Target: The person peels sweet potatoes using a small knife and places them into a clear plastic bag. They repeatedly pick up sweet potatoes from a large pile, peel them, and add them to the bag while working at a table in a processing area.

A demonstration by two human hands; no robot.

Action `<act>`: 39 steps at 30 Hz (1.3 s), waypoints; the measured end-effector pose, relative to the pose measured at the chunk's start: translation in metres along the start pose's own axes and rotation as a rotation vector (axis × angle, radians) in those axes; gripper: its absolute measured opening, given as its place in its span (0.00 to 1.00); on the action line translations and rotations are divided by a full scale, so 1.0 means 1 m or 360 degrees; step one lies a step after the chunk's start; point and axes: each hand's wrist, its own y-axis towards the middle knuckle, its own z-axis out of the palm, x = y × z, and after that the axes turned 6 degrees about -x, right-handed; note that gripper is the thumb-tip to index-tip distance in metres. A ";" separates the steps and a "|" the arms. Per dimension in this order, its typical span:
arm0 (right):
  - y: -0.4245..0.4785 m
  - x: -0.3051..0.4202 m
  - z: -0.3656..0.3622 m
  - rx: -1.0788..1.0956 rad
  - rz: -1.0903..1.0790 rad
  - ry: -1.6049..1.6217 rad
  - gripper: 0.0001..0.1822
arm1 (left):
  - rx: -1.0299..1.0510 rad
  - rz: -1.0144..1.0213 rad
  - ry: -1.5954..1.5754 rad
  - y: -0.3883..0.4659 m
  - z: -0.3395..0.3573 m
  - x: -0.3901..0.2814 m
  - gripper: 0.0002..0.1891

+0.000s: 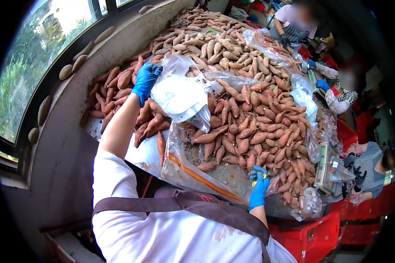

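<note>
Blue-gloved, my left hand (147, 80) reaches over the heap at the left. Its fingers are closed at the edge of a stack of clear and white plastic bags (181, 92), which lies on the sweet potatoes. My right hand (259, 189), in a matching glove, is low at the table's near side. Small yellow parts (264, 176) show between its bent fingers; what they belong to is too small to tell. Beside that hand spreads a large heap of reddish sweet potatoes (250, 131). Under its near edge lies a clear plastic sheet (197, 174) with a red and yellow stripe.
Paler sweet potatoes (217, 49) cover the far table. A digital scale (324, 167) stands at the right edge, near a red crate (312, 236). Three people work along the right side. Several sweet potatoes (65, 71) lie on the window sill at left.
</note>
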 end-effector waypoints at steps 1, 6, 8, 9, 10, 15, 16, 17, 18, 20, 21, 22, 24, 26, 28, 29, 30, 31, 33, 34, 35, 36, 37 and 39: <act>0.000 0.000 0.003 0.0011 0.0012 0.0011 0.10 | -0.0004 0.0330 0.0294 -0.002 0.000 -0.003 0.05; 0.001 -0.009 0.016 0.0074 0.0138 0.0121 0.09 | 0.0987 -0.0285 -0.0408 -0.103 0.061 -0.052 0.12; 0.000 0.000 0.025 0.0149 0.0240 0.0126 0.09 | 0.1430 0.0036 -0.0308 -0.158 0.086 -0.084 0.14; 0.001 0.005 0.031 0.0189 0.0294 0.0141 0.09 | 0.1615 0.0472 -0.0218 -0.179 0.093 -0.096 0.15; 0.009 -0.008 0.026 0.0162 0.0325 0.0251 0.11 | 0.1804 0.0047 -0.0563 -0.197 0.096 -0.114 0.15; 0.027 -0.026 0.028 0.0183 0.0620 0.0811 0.23 | 0.1669 -0.1092 -0.1491 -0.232 0.107 -0.115 0.14; 0.025 -0.026 0.028 0.0213 0.0677 0.0895 0.26 | 0.1331 -0.1384 -0.1431 -0.234 0.113 -0.104 0.13; 0.024 -0.025 0.026 0.0244 0.0721 0.0957 0.29 | 0.0977 -0.1652 -0.1343 -0.235 0.119 -0.093 0.12; 0.021 -0.021 0.027 0.0299 0.0747 0.1003 0.32 | 0.1084 -0.1750 -0.1419 -0.230 0.124 -0.071 0.11; 0.023 -0.018 0.022 0.0397 0.0784 0.1034 0.38 | 0.1155 -0.1915 -0.1468 -0.226 0.127 -0.049 0.11; 0.026 -0.018 0.020 0.0469 0.0787 0.1031 0.41 | 0.1196 -0.1890 -0.1494 -0.230 0.122 -0.018 0.11; 0.030 -0.016 0.017 0.0558 0.0783 0.1007 0.44 | 0.1221 -0.1819 -0.1510 -0.232 0.119 -0.011 0.11; 0.033 -0.006 0.009 0.0790 0.0728 0.0887 0.53 | 0.1200 -0.1719 -0.1381 -0.236 0.114 -0.009 0.12; 0.041 -0.006 -0.003 0.1250 0.0738 0.0925 0.39 | 0.1279 -0.1503 -0.1144 -0.237 0.112 -0.005 0.12; 0.023 0.003 0.001 0.0894 0.0537 0.0386 0.29 | 0.1434 -0.1260 -0.0944 -0.234 0.112 -0.002 0.12; 0.021 0.003 0.003 0.0847 0.0528 0.0235 0.23 | 0.1351 -0.1243 -0.0789 -0.235 0.110 -0.003 0.12; 0.021 0.004 0.004 0.0799 0.0522 0.0084 0.18 | 0.1271 -0.1220 -0.0638 -0.236 0.110 -0.006 0.12; 0.020 0.002 0.004 0.0763 0.0504 0.0117 0.17 | 0.1189 -0.1196 -0.0488 -0.236 0.110 -0.011 0.12; 0.015 0.000 0.004 0.0674 0.0467 0.0185 0.17 | 0.0782 -0.0805 -0.0317 -0.231 0.106 -0.026 0.11; 0.012 -0.005 0.006 0.0531 0.0589 0.0273 0.14 | 0.0540 -0.0786 -0.0304 -0.228 0.106 -0.042 0.10; 0.010 -0.009 0.005 0.0454 0.0662 0.0377 0.13 | 0.0301 -0.0763 -0.0292 -0.228 0.103 -0.060 0.10; 0.008 -0.012 0.003 0.0381 0.0729 0.0478 0.13 | 0.0477 -0.0772 -0.0309 -0.229 0.097 -0.075 0.11; 0.006 -0.013 0.001 0.0305 0.0793 0.0577 0.12 | 0.0654 -0.0782 -0.0328 -0.233 0.093 -0.087 0.12; 0.002 -0.016 0.002 0.0488 0.1058 0.0745 0.11 | 0.1097 -0.0956 -0.0530 -0.261 0.112 -0.122 0.15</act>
